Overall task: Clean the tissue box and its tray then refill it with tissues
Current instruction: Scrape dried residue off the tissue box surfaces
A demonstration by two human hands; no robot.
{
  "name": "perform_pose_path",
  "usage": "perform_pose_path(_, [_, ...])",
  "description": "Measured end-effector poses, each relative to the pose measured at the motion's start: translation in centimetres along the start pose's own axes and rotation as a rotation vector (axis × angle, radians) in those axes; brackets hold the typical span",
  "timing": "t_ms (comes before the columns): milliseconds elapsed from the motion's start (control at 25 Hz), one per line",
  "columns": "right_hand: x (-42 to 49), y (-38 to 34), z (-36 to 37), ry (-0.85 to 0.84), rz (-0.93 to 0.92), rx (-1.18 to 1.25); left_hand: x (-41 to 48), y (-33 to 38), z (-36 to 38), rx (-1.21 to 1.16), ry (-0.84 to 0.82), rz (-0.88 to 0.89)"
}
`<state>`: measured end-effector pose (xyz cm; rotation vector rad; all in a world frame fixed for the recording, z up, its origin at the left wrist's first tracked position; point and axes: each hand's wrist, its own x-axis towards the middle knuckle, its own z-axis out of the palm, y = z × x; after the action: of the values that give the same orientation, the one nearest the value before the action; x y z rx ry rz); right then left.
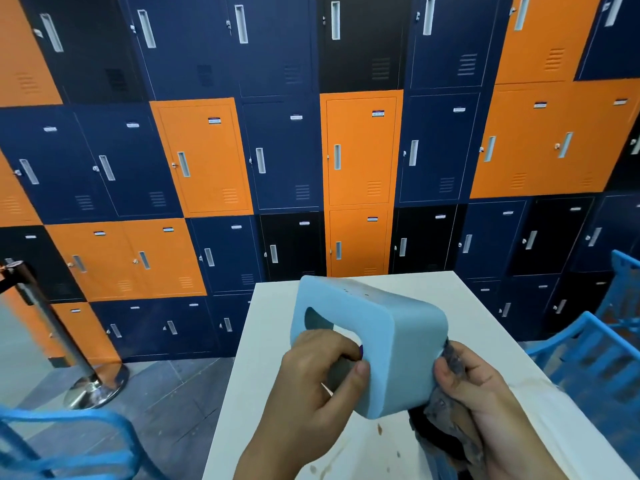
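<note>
The light blue tissue box is held tilted above the white table, its oval slot facing me. My left hand grips it by the slot, thumb and fingers hooked through the opening. My right hand holds a dark, dirty cloth pressed against the box's right side near its lower edge. The box's upper face shows grey dirt marks. No tray or tissues are in sight.
Brown stains mark the table near its front edge. Blue plastic chairs stand at the right and lower left. A metal stanchion post stands on the floor at the left. Orange and blue lockers fill the wall behind.
</note>
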<state>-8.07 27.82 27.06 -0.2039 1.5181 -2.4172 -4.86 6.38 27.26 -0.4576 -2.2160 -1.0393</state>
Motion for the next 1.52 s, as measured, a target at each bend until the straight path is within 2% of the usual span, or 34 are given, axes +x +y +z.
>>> perform_pose_path(80, [-0.2, 0.7, 0.7, 0.057, -0.125, -0.033, -1.0, -0.2, -0.4, 0.016, 0.139, -0.077])
perform_pose_path(120, [-0.2, 1.3, 0.9, 0.091, -0.199, -0.104, -1.2, 0.0, -0.5, -0.026, 0.219, -0.173])
perform_pose_path(200, [-0.5, 1.9, 1.3, 0.139, -0.304, -0.221, -0.7, 0.6, -0.5, -0.290, 0.347, -0.454])
perform_pose_path(280, [-0.5, 2.5, 2.0, 0.150, -0.383, -0.325, 0.1, 0.9, -1.1, -0.588, 0.374, -0.735])
perform_pose_path(360, [-1.4, 3.1, 2.4, 0.104, -0.405, -0.364, 0.6, 0.4, -1.9, -0.670, 0.386, -0.844])
perform_pose_path(520, [-1.9, 4.5, 3.6, 0.111, -0.397, -0.311, 1.3, 0.4, -2.5, -0.887, 0.285, -0.965])
perform_pose_path(600, [-2.2, 5.6, 4.1, 0.111, -0.378, -0.297, 1.3, 0.8, -2.5, -0.920, 0.226, -1.029])
perform_pose_path(840, [-2.5, 7.1, 3.5, -0.037, -0.308, -0.453, 0.4, 0.7, -3.2, -0.937, 0.330, -1.190])
perform_pose_path(1080, [-2.4, 4.7, 2.7, 0.160, -0.403, -0.205, -0.9, -0.1, -3.6, -0.945, 0.379, -1.234])
perform_pose_path(1200, [-1.4, 2.6, 3.1, 0.228, -0.480, -0.410, -1.1, -0.1, -3.6, -0.918, 0.290, -1.254])
perform_pose_path(1360, [1.5, -1.2, 4.2, 0.119, -0.823, -0.826, -1.1, 0.3, -3.3, -0.907, 0.242, -1.301])
perform_pose_path(1520, [4.6, -2.1, 5.6, 0.032, -0.748, -0.882, -0.7, 0.5, -2.8, -0.918, 0.248, -1.314])
